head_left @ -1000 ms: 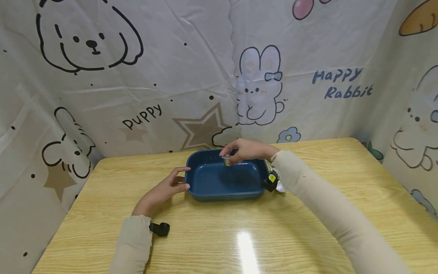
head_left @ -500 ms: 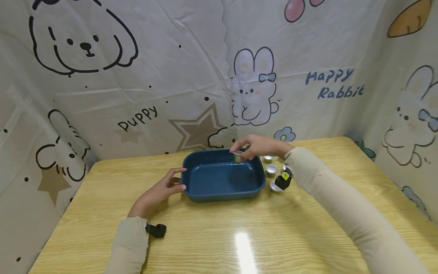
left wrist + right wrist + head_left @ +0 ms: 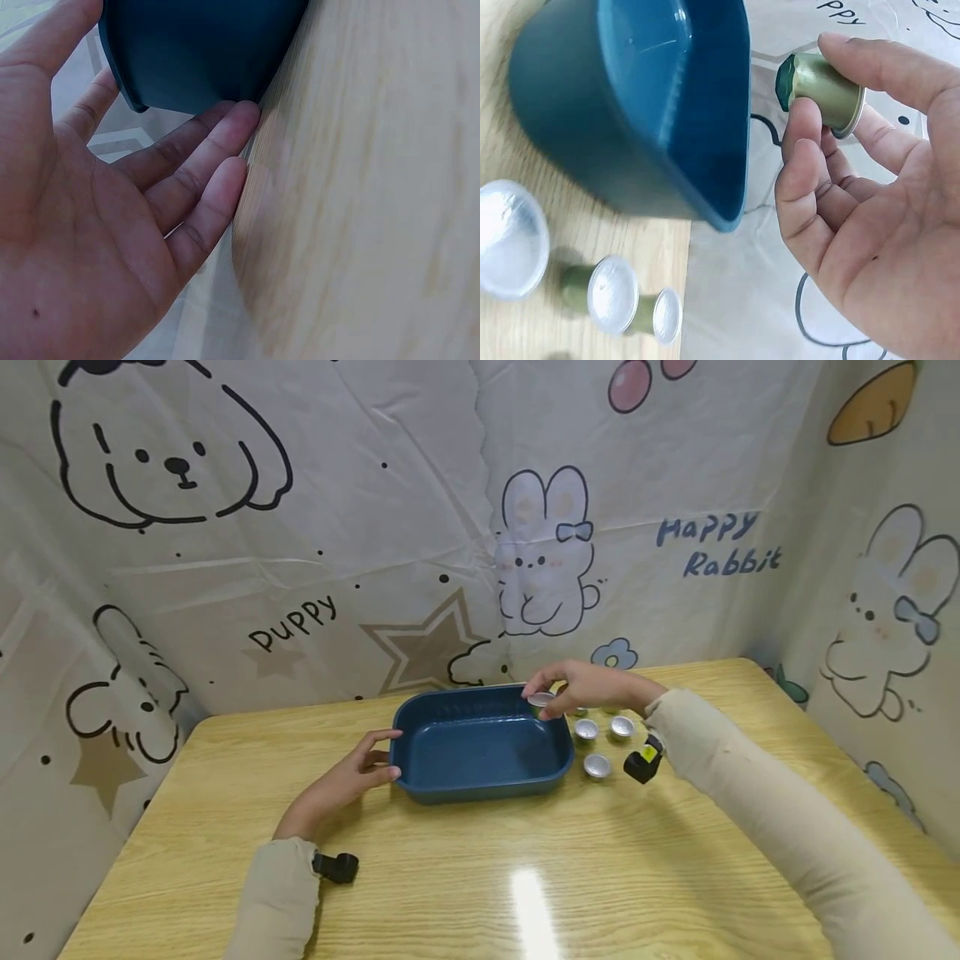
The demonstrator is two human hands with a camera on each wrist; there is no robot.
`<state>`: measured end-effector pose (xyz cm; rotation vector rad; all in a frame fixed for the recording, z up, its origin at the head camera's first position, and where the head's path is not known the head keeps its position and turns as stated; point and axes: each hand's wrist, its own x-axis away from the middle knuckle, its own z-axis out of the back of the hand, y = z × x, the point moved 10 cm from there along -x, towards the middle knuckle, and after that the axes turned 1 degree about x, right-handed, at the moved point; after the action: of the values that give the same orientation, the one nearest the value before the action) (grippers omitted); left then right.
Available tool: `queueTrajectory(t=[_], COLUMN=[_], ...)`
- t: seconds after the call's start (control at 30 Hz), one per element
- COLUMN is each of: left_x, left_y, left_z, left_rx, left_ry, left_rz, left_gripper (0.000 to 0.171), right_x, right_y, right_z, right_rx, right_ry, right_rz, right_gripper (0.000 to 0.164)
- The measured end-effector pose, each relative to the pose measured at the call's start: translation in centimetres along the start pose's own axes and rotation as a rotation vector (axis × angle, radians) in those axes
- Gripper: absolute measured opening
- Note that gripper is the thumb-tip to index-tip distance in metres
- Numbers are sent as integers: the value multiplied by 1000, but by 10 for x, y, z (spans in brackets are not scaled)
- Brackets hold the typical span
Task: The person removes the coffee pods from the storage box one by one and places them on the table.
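Note:
My right hand (image 3: 588,685) pinches a green coffee capsule (image 3: 823,86) between thumb and fingers, above the right rear part of a deep blue rectangular tub (image 3: 480,793). In the head view the silver lid of that capsule faces up. The right wrist view shows its darker faceted end toward the tub, with air between them. At the tub's left end, my left hand (image 3: 337,785) rests with fingers spread and loosely bent, fingertips against the wall and base. The tub's inside shows bare blue floor in the head view.
Several more capsules stand lid up on the wooden table (image 3: 435,885), right of the tub, among them a capsule (image 3: 597,766) nearest the front and another capsule (image 3: 622,727) farther right. A printed curtain (image 3: 420,527) hangs behind the table.
My right hand has moved right with the capsule, from over the tub's middle rear to its right rear corner, uncovering the capsules on the table. My left hand stays at the tub.

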<state>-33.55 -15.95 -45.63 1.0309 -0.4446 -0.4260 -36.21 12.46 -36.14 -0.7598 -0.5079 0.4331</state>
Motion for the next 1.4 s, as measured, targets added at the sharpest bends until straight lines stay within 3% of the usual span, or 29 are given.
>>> queueTrajectory(t=[0.43,1.0,1.4], left_x=[1,0,0], left_y=[2,3,5], left_z=[-1,-1,-1], left_rx=[-3,15,-4], left_ry=[5,9,-7], left_rz=[-13,-18,-38], left_gripper=[62,62,64], right_x=[23,57,79], right_y=[38,78,117], right_z=[1,6,1], right_rx=[12,-11,-39], right_ry=[28,92,125], right_rz=[-62,-44,-133], right_gripper=[46,38,41])
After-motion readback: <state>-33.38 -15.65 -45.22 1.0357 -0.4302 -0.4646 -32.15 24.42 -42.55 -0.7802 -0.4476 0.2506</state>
